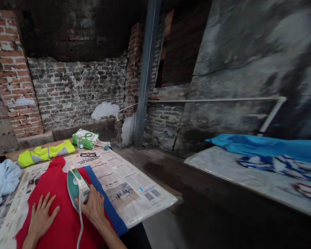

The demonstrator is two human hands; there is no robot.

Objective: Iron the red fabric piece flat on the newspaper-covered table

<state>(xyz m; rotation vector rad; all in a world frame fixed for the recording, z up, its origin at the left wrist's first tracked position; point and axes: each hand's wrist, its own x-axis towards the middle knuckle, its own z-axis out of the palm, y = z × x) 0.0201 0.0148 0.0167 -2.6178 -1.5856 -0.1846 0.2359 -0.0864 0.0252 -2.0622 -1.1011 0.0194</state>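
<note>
A red garment (49,183) with a blue side panel (103,197) lies spread on the newspaper-covered table (142,176). My right hand (94,205) grips the handle of a green and white clothes iron (75,186), which rests on the red cloth beside the blue panel. From the iron a white cord (81,221) runs down toward me. My left hand (43,216) lies flat on the red cloth, left of the iron, fingers spread.
A neon yellow vest (46,152), a green and white bag (85,138), a glass jar (79,142) and eyeglasses (88,154) lie toward the far end. Pale blue cloth (2,183) is at the left. Another table (223,173) at right bears blue fabric (261,145). A metal post (146,76) stands between.
</note>
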